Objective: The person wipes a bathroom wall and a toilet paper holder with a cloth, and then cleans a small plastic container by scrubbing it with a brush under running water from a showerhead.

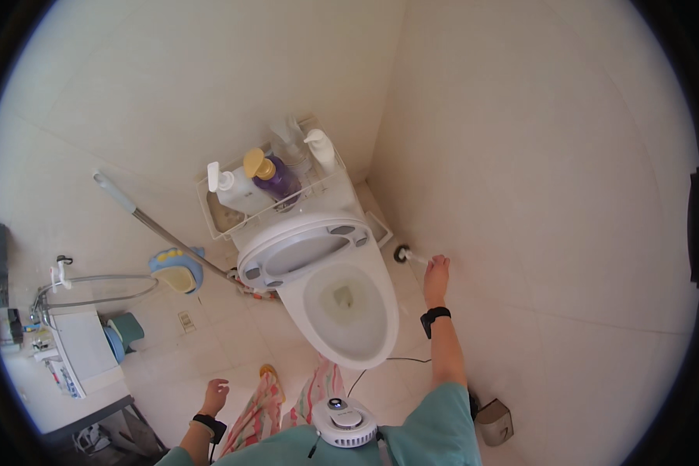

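Beside the right of the toilet bowl (388, 342), my right hand (436, 272) is closed around the pale handle of what looks like a toilet brush (414, 256). Its dark round end points toward the toilet base, near the wall; finer detail is too small to tell. The toilet seat and lid (303, 252) are raised, and water shows in the bowl. Low on the left, my left hand (216, 394) hangs beside my leg with loosely bent fingers apart, holding nothing.
On the tank, a wire basket (203, 203) holds several pump bottles, including a purple bottle (278, 185). A mop (163, 231) leans left of the toilet. Farther left are a blue-and-yellow child's seat (177, 272) and a shower hose (101, 277). A bin (495, 423) stands at lower right.
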Motion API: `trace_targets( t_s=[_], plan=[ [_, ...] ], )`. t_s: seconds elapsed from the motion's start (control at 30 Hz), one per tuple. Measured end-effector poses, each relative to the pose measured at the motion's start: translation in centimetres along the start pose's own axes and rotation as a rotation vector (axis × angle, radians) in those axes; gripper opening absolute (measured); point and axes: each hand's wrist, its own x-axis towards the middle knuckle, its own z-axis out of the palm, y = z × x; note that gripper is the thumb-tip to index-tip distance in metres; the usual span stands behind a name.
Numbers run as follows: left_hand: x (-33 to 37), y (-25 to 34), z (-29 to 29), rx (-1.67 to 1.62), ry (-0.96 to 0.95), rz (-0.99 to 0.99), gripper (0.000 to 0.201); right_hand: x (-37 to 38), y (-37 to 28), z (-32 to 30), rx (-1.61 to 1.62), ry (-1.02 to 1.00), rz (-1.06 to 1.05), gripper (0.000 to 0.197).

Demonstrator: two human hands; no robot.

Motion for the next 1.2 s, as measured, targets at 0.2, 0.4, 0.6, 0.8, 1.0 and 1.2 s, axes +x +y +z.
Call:
trace_targets(
  t_s=[0.2,0.4,0.6,0.8,1.0,1.2],
  plan=[
    [-0.7,0.6,0.9,0.014,-0.045,0.001,0.023,3.5,-3.5,1.2,0.043,-0.143,-0.166,0.013],
    [-0.6,-0.6,2.2,0.018,-0.053,-0.057,0.023,6.9,-2.5,7.7,-0.163,-0.338,-0.326,0.015],
    [-1.2,-3.7,2.9,-0.021,-0.074,-0.156,0.022,9.6,-3.3,11.2,-0.266,-0.315,-0.458,0.013],
    [-0.7,-0.7,4.5,-0.054,-0.058,-0.054,0.021,8.5,1.6,12.5,-0.408,-0.332,-0.457,0.018],
    [-1.4,-2.3,5.5,-0.059,-0.173,-0.145,0.022,1.6,5.2,7.5,-0.544,-0.577,-0.330,0.023],
    [-0.8,-1.9,5.9,0.006,-0.193,-0.108,0.022,-8.9,10.4,1.3,-0.586,-0.679,-0.210,0.034]
  ],
)
